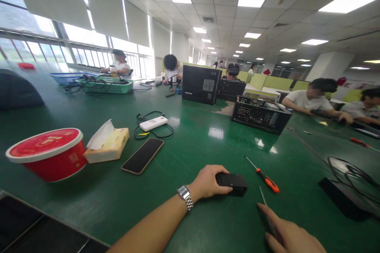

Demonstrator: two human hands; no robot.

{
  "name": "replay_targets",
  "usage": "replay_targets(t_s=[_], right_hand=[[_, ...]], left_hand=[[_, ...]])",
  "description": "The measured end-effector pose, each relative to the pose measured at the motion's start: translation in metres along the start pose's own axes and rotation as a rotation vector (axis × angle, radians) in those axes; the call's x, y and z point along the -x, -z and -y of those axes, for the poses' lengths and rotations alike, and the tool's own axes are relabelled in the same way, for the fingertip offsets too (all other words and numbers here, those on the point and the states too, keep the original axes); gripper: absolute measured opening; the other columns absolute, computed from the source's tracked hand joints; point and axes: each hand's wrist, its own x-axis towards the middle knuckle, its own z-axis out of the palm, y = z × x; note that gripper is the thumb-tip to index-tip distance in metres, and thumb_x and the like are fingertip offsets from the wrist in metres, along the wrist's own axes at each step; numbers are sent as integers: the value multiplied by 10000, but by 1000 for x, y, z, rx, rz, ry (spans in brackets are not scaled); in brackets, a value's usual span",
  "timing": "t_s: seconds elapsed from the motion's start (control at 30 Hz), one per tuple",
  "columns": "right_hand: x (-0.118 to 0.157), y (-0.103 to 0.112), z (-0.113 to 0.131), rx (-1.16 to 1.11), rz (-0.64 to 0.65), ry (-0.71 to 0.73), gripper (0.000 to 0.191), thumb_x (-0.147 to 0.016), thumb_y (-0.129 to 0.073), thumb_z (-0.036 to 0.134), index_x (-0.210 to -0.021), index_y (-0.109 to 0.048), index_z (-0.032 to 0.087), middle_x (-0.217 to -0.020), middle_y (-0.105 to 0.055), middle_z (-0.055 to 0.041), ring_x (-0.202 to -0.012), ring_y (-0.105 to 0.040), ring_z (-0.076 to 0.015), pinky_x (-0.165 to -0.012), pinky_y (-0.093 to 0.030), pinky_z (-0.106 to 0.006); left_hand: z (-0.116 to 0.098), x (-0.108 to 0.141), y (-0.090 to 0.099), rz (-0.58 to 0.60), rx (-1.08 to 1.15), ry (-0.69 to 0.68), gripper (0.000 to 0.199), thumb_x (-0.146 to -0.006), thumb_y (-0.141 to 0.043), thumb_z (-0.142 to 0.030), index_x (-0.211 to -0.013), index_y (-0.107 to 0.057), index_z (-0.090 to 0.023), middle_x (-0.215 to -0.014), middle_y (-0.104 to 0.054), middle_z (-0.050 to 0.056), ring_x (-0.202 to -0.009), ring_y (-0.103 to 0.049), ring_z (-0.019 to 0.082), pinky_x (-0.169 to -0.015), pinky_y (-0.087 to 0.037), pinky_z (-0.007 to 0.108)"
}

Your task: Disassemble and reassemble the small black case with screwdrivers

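Observation:
My left hand (210,182), with a metal watch on its wrist, is closed around the left end of a small black box (236,184) on the green table. At the lower right, my right hand (286,229) grips a tool with a thin metal shaft (263,196) that points up toward the box; its dark handle is partly hidden by the fingers. An orange and black screwdriver (268,181) lies just beyond, right of the box, with its tip pointing away to the left.
A red tub (49,154), a tissue pack (111,146), a phone (143,155) and a white power bank (153,123) with a cable stand left. Computer cases (199,84) are ahead. A black adapter (344,199) with cables lies right. Several people sit around.

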Motion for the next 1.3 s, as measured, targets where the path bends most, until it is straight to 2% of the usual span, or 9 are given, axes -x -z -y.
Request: replay_targets(t_s=[0.1,0.23,0.33,0.43,0.63,0.87,0.97,1.13,1.3], right_hand=[[-7,19,3,-4,-58,6,679,-780,-584,452,-1429,-462,294,-1116,-710,-94,-994,-662,-341,-838,-492,-435],[-30,38,14,-142,-293,134,601,-793,-597,553,-1327,-554,281,-1195,-647,-99,-1012,-624,-295,-852,-473,-401],[-52,44,35,-285,-269,412,546,-782,-656,501,-1257,-590,239,-1174,-617,-87,-1067,-577,-252,-932,-430,-359],[-68,43,47,-374,-190,518,360,-791,-675,441,-1069,-664,213,-1028,-632,-59,-955,-585,-215,-863,-441,-325],[-71,31,39,-508,-142,529,316,-804,-670,445,-1004,-646,202,-929,-591,-36,-833,-544,-190,-743,-428,-305],[-73,29,26,-708,7,590,359,-831,-637,461,-1087,-632,210,-1044,-571,-49,-933,-537,-211,-800,-423,-325],[-73,32,21,-675,28,623,374,-837,-639,435,-1145,-624,222,-1141,-544,-61,-1023,-525,-223,-867,-417,-339],[-67,34,29,-545,0,604,477,-807,-671,391,-1249,-573,240,-1151,-525,-64,-1003,-531,-214,-886,-419,-349],[-60,37,41,-462,-49,567,408,-749,-663,259,-1155,-629,230,-1138,-511,-65,-1050,-525,-230,-922,-410,-361]], left_hand=[[1,-2,3,30,29,-17,390,-676,-776,-381,-1002,-703,-179,-921,-686,17,-821,-619,185,-718,-449,240],[2,-4,7,70,79,-67,381,-681,-777,-348,-1012,-710,-172,-924,-695,16,-834,-618,183,-734,-448,235],[3,-3,8,86,116,-86,386,-667,-788,-317,-1014,-714,-165,-917,-699,13,-826,-618,178,-746,-441,232],[4,-3,8,111,154,-77,395,-656,-794,-308,-1014,-717,-160,-894,-692,6,-805,-614,172,-726,-438,225],[2,-4,9,162,194,-55,422,-615,-811,-309,-997,-726,-152,-823,-670,-4,-738,-590,153,-648,-427,205],[5,-7,12,223,246,-85,425,-594,-817,-235,-1005,-742,-160,-922,-723,14,-843,-637,186,-769,-446,232],[7,-7,12,228,241,-82,442,-605,-818,-259,-1030,-743,-165,-943,-731,17,-864,-642,198,-774,-445,237],[6,-4,10,201,237,-85,449,-616,-811,-258,-1049,-740,-162,-931,-733,14,-869,-645,203,-773,-445,235],[6,-1,10,188,247,-105,436,-651,-799,-269,-1071,-736,-169,-982,-732,33,-899,-649,208,-797,-453,241]])
